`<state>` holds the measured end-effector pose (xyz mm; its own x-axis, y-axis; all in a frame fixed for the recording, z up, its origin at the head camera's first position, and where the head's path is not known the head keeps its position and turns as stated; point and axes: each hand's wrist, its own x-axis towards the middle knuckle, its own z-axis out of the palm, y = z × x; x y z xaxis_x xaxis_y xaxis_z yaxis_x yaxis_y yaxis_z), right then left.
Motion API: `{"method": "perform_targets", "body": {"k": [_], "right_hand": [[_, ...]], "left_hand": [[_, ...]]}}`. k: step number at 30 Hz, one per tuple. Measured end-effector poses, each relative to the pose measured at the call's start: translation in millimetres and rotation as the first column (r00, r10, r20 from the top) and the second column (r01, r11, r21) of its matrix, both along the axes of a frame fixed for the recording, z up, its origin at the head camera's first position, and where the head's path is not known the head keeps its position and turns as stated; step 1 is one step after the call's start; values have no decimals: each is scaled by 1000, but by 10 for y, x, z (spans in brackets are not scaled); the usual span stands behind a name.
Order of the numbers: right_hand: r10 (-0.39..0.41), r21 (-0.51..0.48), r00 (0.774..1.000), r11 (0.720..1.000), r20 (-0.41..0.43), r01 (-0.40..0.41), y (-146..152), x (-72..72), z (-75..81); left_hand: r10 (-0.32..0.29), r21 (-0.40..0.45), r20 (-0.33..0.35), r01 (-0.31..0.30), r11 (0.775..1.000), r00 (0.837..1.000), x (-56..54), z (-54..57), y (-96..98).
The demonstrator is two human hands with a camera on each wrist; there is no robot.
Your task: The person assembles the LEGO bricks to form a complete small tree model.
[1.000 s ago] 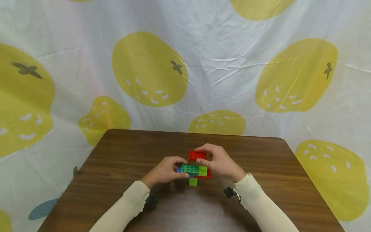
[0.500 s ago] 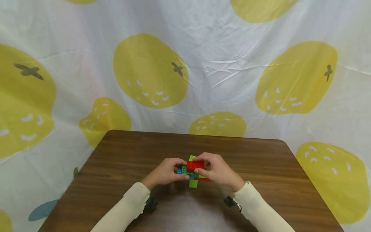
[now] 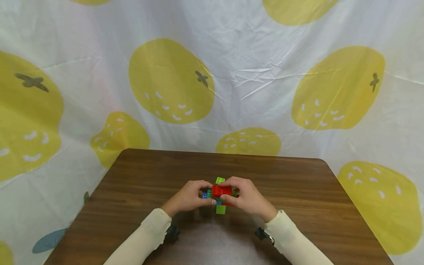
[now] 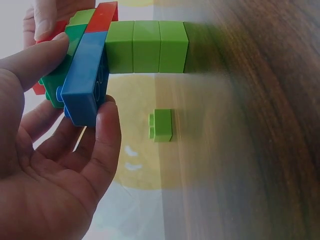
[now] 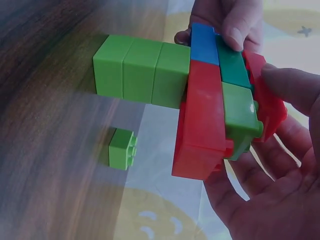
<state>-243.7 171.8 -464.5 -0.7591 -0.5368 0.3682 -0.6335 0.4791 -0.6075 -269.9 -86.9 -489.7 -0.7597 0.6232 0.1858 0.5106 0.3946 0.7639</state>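
Observation:
A structure of toy building bricks stands on a column of three lime green bricks [image 4: 146,47]. Above the column lie a blue brick [image 4: 86,75] and a red brick [image 5: 202,117] end to end. Over them is a layer with a dark green brick [image 5: 232,62] and a lime brick [image 5: 239,112]. My left hand [image 3: 189,195] grips the structure's left side, its thumb on the dark green brick. My right hand [image 3: 250,198] holds another red brick [image 3: 221,191] on top of that layer; whether it is fully seated I cannot tell.
A single lime green brick [image 4: 163,125] lies on the brown wooden table [image 3: 159,173], behind the structure. A white cloth with yellow fruit prints [image 3: 251,92] hangs beyond the table's far edge.
The right hand has brought its red brick nearer and down onto the green layer, then slightly left. The lime brick behind has come into sight. The left hand has stayed in place.

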Motion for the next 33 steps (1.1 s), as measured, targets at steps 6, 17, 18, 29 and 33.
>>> {"method": "perform_targets", "body": {"k": [6, 17, 18, 29, 33], "right_hand": [[-2, -46, 1000, 999, 6, 2, -17, -6, -41], [-51, -60, 999, 997, -15, 50, -34, 38, -93], [-56, -59, 998, 997, -17, 55, -31, 39, -92], [-25, -45, 997, 999, -69, 22, -7, 52, -98], [-7, -26, 994, 1000, -108, 4, -30, 43, -82]], "left_hand": [[1, -5, -4, -1, 1000, 1000, -14, -21, -4], [1, -6, -27, -1, 1000, 1000, -12, -49, -16], [0, -4, -28, 0, 1000, 1000, -12, -50, -15], [5, -26, -32, -6, 1000, 999, -6, -68, -11], [19, -11, -46, -19, 1000, 999, -8, -71, -15]]}}
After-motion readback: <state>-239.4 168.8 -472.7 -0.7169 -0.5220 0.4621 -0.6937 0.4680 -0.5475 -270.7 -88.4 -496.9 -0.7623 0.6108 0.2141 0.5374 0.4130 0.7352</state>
